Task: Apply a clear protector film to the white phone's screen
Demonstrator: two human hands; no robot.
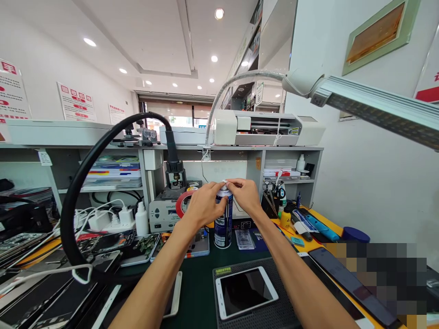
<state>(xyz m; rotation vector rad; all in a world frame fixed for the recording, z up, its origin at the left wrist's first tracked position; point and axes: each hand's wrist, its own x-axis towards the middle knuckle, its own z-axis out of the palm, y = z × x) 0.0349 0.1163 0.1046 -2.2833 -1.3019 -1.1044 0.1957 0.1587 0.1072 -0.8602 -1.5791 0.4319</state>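
Two grips hold the upright spray can [223, 228], my left hand [205, 204] round its shoulder, my right hand [245, 194] pinching the nozzle [225, 183]; I judge a hard tug may topple it onto the phone [246, 291].

Head-worn view, facing forward and down, close over workbench [202, 283]

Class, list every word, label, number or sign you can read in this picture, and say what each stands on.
White wall poster: red Chinese heading, seemingly "回收" then two blurred characters; lines below too small.
Blue and white spray can held by left hand and right hand: print too blurred.
Green label on black mat: unreadable.
White machine: stickers too small.
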